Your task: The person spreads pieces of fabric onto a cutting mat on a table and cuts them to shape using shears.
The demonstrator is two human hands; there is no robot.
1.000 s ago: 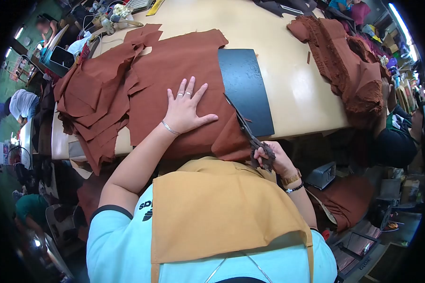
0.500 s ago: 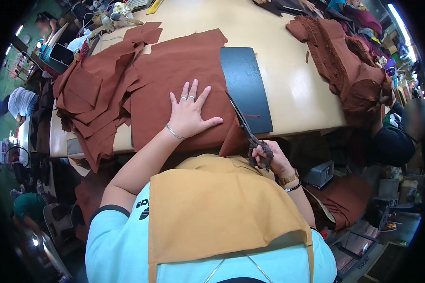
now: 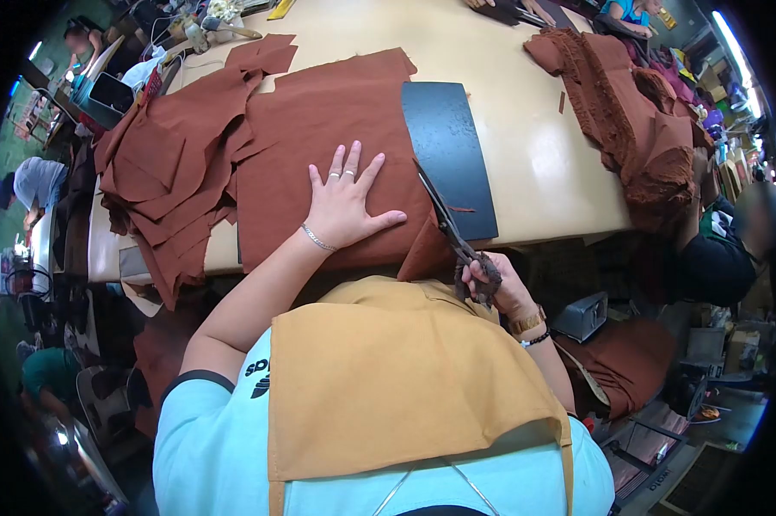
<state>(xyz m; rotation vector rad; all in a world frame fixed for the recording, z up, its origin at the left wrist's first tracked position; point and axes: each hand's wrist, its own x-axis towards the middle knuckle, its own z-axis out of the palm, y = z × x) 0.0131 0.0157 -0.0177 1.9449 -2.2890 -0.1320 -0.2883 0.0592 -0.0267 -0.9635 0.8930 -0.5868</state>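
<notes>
My left hand point(image 3: 347, 202) lies flat with fingers spread on a rust-brown piece of fabric point(image 3: 319, 120), pressing on it near the table's front edge. In my right hand point(image 3: 504, 288) is a pair of scissors point(image 3: 445, 217), its handles wrapped in dark material. The blades point away from me along the fabric's right edge, over a dark board point(image 3: 450, 142) partly covered by the fabric. A corner of fabric is folded near the blades. On the board, just right of the scissors, rests a thin brown scrap point(image 3: 462, 210).
More cut rust-brown pieces point(image 3: 169, 146) are heaped at the left of the cream table point(image 3: 538, 163). Another frayed pile point(image 3: 629, 129) lies at the right, beside a seated person point(image 3: 728, 245). A brush point(image 3: 233, 29) and small items stand at the back left. Another person's hands show at the far edge.
The view has shifted slightly, bringing a person in blue at the back right further into sight. My hands and the scissors hold nearly the same places on the fabric.
</notes>
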